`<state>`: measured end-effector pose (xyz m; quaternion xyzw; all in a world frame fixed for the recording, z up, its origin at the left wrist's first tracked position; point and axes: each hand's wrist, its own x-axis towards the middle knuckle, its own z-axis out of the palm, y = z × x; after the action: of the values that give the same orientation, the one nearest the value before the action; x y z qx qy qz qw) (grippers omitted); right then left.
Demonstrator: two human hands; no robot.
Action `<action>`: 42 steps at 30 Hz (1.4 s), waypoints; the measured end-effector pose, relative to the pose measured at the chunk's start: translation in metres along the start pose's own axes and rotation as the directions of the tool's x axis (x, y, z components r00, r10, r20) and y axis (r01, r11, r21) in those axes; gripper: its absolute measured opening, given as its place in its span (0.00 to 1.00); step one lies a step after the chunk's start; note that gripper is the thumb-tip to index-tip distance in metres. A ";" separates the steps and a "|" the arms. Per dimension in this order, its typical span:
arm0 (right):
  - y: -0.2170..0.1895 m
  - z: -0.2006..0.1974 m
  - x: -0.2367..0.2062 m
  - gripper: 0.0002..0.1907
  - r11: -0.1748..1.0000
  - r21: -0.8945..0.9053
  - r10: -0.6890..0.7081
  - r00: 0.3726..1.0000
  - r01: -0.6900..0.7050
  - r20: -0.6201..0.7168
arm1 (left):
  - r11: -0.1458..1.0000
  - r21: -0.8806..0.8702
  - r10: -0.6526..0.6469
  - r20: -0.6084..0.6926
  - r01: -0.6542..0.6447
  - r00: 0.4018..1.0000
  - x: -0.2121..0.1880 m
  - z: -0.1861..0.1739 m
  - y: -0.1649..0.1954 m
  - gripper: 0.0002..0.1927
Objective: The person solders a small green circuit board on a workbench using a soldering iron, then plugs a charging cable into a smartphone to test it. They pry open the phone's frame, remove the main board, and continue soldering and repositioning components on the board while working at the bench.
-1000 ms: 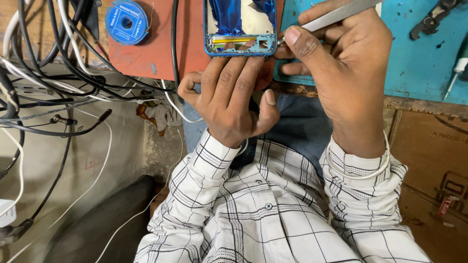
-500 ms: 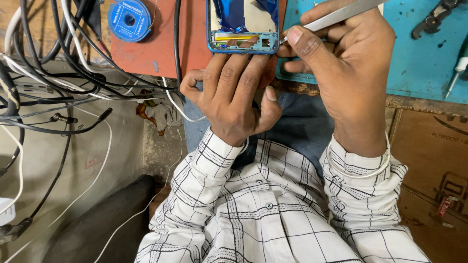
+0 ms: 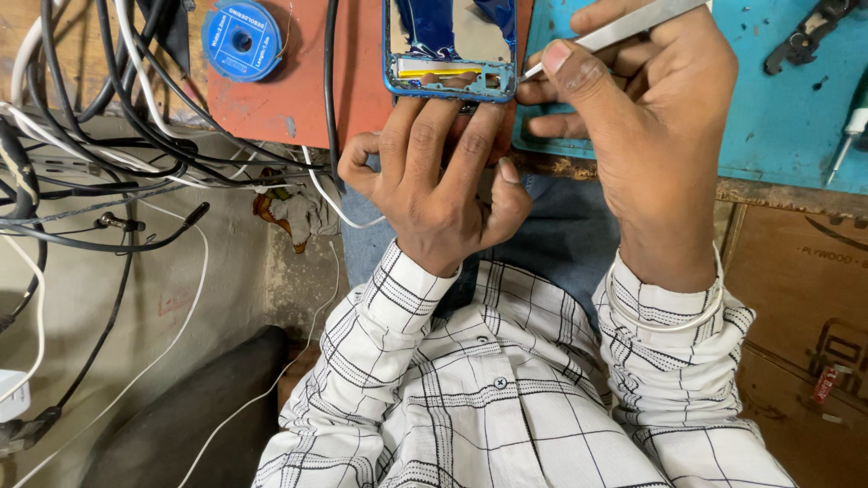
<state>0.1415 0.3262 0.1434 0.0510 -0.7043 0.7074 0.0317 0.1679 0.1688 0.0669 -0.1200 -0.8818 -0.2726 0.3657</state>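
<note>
Nearest the camera, checked white sleeves lead to both hands, which meet at the edge of the counter [image 3: 778, 194]. The left hand [image 3: 434, 181] lies palm down, its fingers spread and pressed against the near end of an opened blue phone frame [image 3: 449, 86], steadying it; the fingers are apart, not closed round anything. Just to its right, the right hand [image 3: 651, 136] is clamped on metal tweezers [image 3: 624, 27], thumb and forefinger pinching the shaft, the tip set at the frame's near right corner. The phone frame lies directly beyond the left fingertips, resting on an orange-red mat [image 3: 289, 90], partly cut off by the top edge of the view.

State of work, judged: the phone is already opened, its inner bay and a yellow strip exposed; the tweezer work at the corner is in hand, and reassembly is not begun.

Farther left of the left hand, a blue solder-wick reel [image 3: 241, 41] sits on the mat, beside tangled black and white cables [image 3: 99, 154]. Beyond the right hand lies a teal mat [image 3: 787, 117] bearing pliers [image 3: 809, 32].
</note>
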 end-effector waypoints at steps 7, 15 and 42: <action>-0.011 0.005 0.002 0.10 1.000 -0.006 -0.001 1.000 0.001 0.007 | 1.000 -0.001 -0.007 0.010 0.007 1.000 -0.002 -0.001 -0.001 0.23; -0.004 0.007 0.001 0.14 0.998 -0.014 -0.058 0.998 0.058 0.026 | 0.999 -0.039 -0.023 0.001 0.023 1.000 -0.001 -0.001 -0.002 0.26; -0.009 -0.015 0.028 0.09 0.985 -0.142 0.117 0.986 -0.100 0.117 | 0.996 -0.079 -0.041 0.019 0.042 0.999 0.002 -0.006 -0.004 0.28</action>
<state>0.1146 0.3410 0.1552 0.0544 -0.7532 0.6538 -0.0476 0.1682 0.1617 0.0708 -0.1186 -0.8756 -0.3141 0.3474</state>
